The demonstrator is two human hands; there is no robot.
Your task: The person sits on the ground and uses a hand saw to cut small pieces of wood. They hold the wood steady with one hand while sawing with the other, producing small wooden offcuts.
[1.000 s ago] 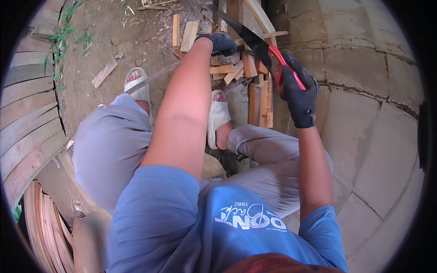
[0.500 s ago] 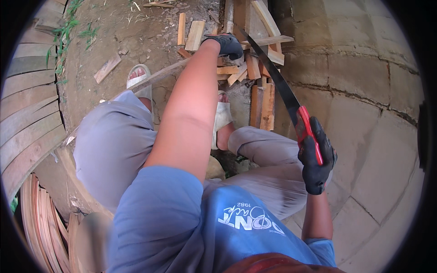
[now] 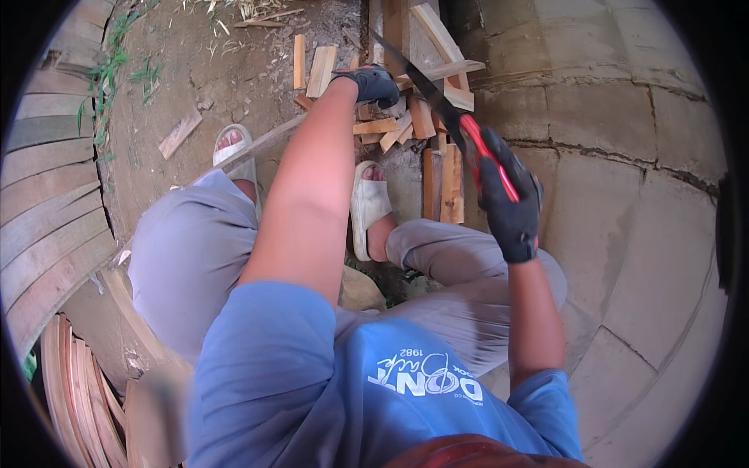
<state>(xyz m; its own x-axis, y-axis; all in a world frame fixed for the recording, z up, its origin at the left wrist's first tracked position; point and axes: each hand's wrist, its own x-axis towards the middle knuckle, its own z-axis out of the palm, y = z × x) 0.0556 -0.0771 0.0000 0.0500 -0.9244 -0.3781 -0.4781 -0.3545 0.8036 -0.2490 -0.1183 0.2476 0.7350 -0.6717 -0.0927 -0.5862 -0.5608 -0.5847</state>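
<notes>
My gloved left hand [image 3: 373,84] is closed on a long thin wooden strip [image 3: 269,138], which slants from beside my left knee up to the right past the hand. In my gloved right hand [image 3: 509,195] is a hand saw [image 3: 427,89] with a dark tapering blade and a red and black handle. The blade points up and left, and passes over the strip just right of my left hand. I cannot tell whether its edge touches the wood. My left fingers partly hide the strip.
Cut wood offcuts [image 3: 378,126] lie piled under and around the strip, near my sandalled feet. Longer boards [image 3: 437,35] lie at the far side. Cracked concrete slabs [image 3: 601,195] cover the right; curved planks [image 3: 47,183] and a stack of thin strips [image 3: 74,390] stand at the left.
My right hand has moved up and left with the saw, bringing the blade to the strip near my left hand. The left hand keeps its hold on the strip.
</notes>
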